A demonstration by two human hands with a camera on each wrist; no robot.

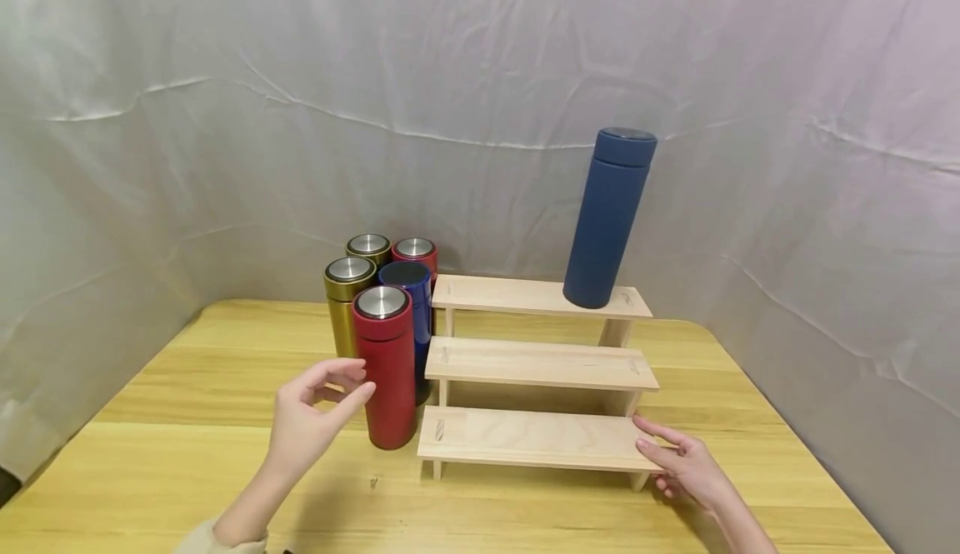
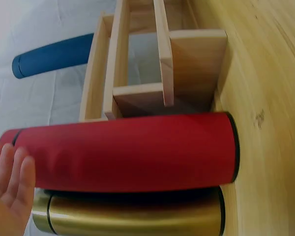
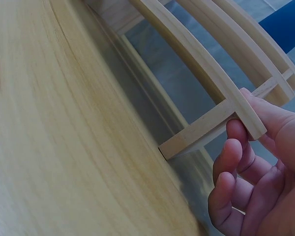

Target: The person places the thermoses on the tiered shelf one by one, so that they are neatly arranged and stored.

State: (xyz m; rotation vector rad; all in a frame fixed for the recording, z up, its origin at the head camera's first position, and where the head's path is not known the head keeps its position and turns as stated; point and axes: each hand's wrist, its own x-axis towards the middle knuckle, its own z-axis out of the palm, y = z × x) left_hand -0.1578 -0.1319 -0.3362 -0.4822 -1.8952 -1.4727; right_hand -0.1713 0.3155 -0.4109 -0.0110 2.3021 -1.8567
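A red thermos bottle (image 1: pixel 390 387) with a steel-topped lid stands upright left of a three-tier wooden riser (image 1: pixel 540 437). My left hand (image 1: pixel 318 408) is at its left side, thumb and fingers spread apart, fingertips right by the red wall. In the left wrist view the fingers (image 2: pixel 23 179) overlap the bottle's upper end. With my right hand (image 1: pixel 693 466) I pinch the right end of the lowest step, thumb above and fingers curled beneath, as the right wrist view shows. On the top step, toward its right end, stands a matte blue thermos bottle (image 1: pixel 609 221).
Behind the red bottle cluster two gold bottles (image 1: pixel 343 312), a shiny blue bottle (image 1: pixel 422 329) and another red bottle (image 1: pixel 430 256). The riser's middle step (image 1: pixel 540 362) holds nothing. Grey cloth (image 1: pixel 480 104) hangs around the wooden table (image 1: pixel 187 421).
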